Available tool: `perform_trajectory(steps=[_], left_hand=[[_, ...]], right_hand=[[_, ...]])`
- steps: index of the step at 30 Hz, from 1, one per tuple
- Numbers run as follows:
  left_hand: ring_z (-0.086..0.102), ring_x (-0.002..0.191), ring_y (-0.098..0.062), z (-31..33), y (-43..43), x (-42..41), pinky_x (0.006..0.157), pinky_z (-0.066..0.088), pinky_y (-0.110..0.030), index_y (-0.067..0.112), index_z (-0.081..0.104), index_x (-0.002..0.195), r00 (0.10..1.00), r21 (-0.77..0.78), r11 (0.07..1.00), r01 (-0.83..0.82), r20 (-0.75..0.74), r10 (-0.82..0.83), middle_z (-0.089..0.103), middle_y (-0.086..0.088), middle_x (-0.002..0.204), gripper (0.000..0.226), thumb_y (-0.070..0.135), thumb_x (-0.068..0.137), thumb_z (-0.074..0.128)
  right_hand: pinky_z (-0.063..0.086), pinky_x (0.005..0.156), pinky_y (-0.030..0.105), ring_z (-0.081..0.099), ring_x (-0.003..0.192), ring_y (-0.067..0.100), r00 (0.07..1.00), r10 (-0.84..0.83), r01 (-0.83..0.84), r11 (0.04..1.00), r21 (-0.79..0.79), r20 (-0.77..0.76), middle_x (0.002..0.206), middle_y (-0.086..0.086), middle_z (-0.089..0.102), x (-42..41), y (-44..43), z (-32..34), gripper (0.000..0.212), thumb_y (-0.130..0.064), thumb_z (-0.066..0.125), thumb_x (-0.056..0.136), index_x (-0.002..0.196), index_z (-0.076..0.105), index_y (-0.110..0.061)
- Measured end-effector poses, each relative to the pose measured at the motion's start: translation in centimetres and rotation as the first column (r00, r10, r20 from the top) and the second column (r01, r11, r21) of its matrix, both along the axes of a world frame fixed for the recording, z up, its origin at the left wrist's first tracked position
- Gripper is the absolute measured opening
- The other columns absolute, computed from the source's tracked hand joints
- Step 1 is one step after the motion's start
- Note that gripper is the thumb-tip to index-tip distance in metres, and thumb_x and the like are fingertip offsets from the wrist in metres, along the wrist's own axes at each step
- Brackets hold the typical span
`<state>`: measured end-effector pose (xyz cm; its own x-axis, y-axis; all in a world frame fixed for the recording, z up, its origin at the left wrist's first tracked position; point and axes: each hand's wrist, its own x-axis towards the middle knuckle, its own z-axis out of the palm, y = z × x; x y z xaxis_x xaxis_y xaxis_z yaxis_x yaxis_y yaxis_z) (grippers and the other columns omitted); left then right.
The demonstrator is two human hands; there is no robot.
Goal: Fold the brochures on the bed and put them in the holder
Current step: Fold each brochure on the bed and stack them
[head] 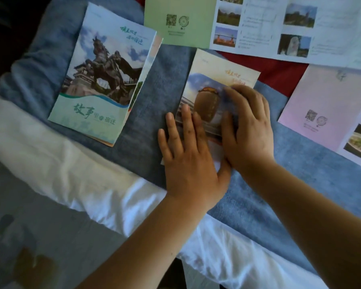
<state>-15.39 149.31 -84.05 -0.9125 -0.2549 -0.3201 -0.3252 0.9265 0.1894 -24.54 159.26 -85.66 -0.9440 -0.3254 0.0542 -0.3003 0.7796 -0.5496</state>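
Both forearms reach over the bed (75, 159); my left grip (188, 155) lies flat, fingers straight, on the near left corner of the orange brochure (221, 67), and my right grip (248, 126), flat too and holding nothing, presses its middle just beside. That brochure's long axis runs away from me, leaning slightly right, so I judge the creasing stroke belongs along its left edge, nearest my left grip. Bare blue blanket (167, 84) gives room leftward up to the folded horse brochure (100, 80), the unfolded green brochure (179, 19) and pink brochure (325, 97) crowd the far and right sides, and no holder shows.
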Motion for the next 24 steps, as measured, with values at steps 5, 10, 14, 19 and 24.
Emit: perform_trajectory(steps=[5,10,14,19,24], left_hand=[[-0.013,0.156,-0.042,0.9,0.6,-0.6,0.124,-0.001,-0.063,0.002,0.000,0.163,0.996,0.053,0.996,-0.067,0.056,0.064,-0.011,-0.018,0.171,0.132,0.087,0.073,0.047],[-0.003,0.157,-0.039,2.5,-0.2,-1.0,0.117,0.020,-0.058,0.012,0.010,0.164,0.993,0.133,0.988,-0.078,0.096,0.066,-0.010,-0.012,0.172,0.122,0.075,0.075,0.063],[0.010,0.152,-0.038,4.4,-3.3,-2.0,0.110,0.023,-0.054,0.021,0.036,0.156,1.000,0.125,0.992,0.026,-0.003,-0.026,-0.001,-0.009,0.173,0.101,0.058,0.071,0.076],[0.019,0.153,-0.038,5.7,-9.7,-2.0,0.109,0.017,-0.049,0.021,0.048,0.150,0.980,-0.020,0.990,0.140,-0.136,-0.142,0.010,-0.009,0.172,0.091,0.042,0.069,0.083],[0.016,0.154,-0.040,4.7,-16.6,-1.2,0.113,0.029,-0.062,0.017,0.053,0.146,0.987,0.007,0.994,0.105,-0.126,-0.103,0.010,-0.011,0.172,0.083,0.043,0.072,0.079]], right_hand=[[0.017,0.125,0.027,0.033,0.150,0.035,0.983,0.181,-0.179,0.980,0.082,-0.020,0.156,0.015,0.046,-1.4,1.7,0.2,0.042,-0.015,0.054,0.104,0.146,0.056,-0.006],[0.022,0.128,0.047,0.024,0.156,0.035,0.968,0.248,-0.250,0.965,0.076,0.043,0.163,0.013,0.038,-1.6,2.2,0.6,0.046,-0.020,0.052,0.107,0.152,0.050,-0.009],[0.017,0.128,0.053,0.019,0.158,0.029,0.972,0.216,-0.219,0.975,0.026,0.088,0.165,0.010,0.034,-1.3,0.6,0.9,0.047,-0.017,0.052,0.108,0.154,0.047,-0.011],[0.007,0.130,0.047,0.016,0.159,0.028,0.971,0.227,-0.225,0.974,-0.041,0.076,0.167,0.010,0.030,-0.5,-4.6,0.9,0.047,-0.016,0.048,0.109,0.156,0.044,-0.011],[0.000,0.129,0.041,0.018,0.158,0.028,0.961,0.272,-0.271,0.962,-0.017,0.048,0.167,0.010,0.030,-1.0,-11.2,1.0,0.048,-0.020,0.048,0.108,0.156,0.044,-0.014]])
